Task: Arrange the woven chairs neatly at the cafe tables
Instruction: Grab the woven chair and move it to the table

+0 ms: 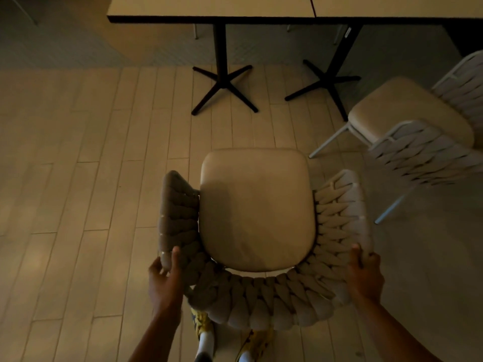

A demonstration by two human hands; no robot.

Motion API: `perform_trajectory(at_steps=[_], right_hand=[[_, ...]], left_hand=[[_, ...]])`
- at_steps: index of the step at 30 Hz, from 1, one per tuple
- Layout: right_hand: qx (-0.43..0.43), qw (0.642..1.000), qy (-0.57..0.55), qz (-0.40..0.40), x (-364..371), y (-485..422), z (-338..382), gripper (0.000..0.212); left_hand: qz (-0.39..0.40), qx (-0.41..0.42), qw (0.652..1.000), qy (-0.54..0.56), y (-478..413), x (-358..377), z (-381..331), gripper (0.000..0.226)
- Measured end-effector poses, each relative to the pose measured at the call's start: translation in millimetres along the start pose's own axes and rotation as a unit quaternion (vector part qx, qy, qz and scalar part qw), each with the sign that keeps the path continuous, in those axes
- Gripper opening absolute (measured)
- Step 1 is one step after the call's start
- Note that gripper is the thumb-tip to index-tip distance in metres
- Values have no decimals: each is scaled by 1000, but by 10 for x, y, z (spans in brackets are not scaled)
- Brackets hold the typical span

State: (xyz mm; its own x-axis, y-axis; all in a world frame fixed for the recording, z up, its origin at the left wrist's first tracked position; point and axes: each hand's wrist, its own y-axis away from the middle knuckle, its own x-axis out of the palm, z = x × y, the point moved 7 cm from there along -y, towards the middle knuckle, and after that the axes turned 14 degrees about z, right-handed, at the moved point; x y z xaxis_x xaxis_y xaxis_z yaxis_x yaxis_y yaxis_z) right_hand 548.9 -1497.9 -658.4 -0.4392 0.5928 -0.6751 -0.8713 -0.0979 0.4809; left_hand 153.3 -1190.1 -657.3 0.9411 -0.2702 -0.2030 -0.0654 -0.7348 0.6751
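A woven chair (pixel 257 210) stands on the pale plank floor (pixel 78 178) directly below the camera, its cream seat cushion facing up and its open front turned toward the benches at the top of the view. The chair is well apart from them, with bare floor between its front edge and the black cross-shaped feet (pixel 223 84) of the nearer pedestal.

The left hand (pixel 164 280) grips the back rim at the chair's left rear corner – thumb laid over the top of the thick braid, fingers curled round the outer side. The right hand (pixel 364 275) grips the matching right rear corner, fingers wrapped over the rim where the back curves into the armrest.

Two benches sit edge to edge: the left bench (pixel 209 6) and the right bench (pixel 392 6), both with light tops and dark edging, each on a single black post.

A second woven chair (pixel 407 113) stands to the right, near the right bench's foot, turned at an angle – its seat points toward the upper left. Yellow patterned trouser legs (pixel 201 320) show just behind the held chair's back.
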Motion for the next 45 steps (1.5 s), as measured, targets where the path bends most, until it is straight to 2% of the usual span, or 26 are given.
perform_trajectory(at_steps=[2,6,8,12,28,31,35,37,39,42,43,45], right_hand=[[-2,1000,-2,-16,3,13,25,63],[-2,999,10,-38,21,15,42,63],[-8,999,17,-49,29,29,63,66],[-14,998,16,-60,81,96,129,66],[-48,998,-5,-36,849,511,499,55],[-39,999,-7,-29,874,522,486,46],[-33,999,-8,-1,860,531,467,45],[-57,998,-3,12,841,554,493,46],[-98,995,25,16,801,658,556,49],[-162,977,138,13,773,949,570,67],[-193,965,178,8,762,1070,590,67],[-252,934,254,2,764,1260,604,51]], left_hand=[[-6,-19,1000,10,-33,141,104,61],[-100,-10,994,-38,-71,131,145,52],[-113,0,993,-34,-68,106,132,46],[-112,25,993,-33,-104,41,99,43],[-143,25,987,-67,-578,-880,2,45],[-133,21,989,-64,-616,-903,8,44],[-108,20,991,-83,-645,-932,62,40],[-92,32,990,-104,-598,-952,48,38],[-87,52,978,-182,-471,-959,-28,44],[-83,114,931,-337,-183,-911,-179,70],[-76,143,913,-376,-81,-877,-232,76],[-53,189,872,-448,84,-801,-263,77]])
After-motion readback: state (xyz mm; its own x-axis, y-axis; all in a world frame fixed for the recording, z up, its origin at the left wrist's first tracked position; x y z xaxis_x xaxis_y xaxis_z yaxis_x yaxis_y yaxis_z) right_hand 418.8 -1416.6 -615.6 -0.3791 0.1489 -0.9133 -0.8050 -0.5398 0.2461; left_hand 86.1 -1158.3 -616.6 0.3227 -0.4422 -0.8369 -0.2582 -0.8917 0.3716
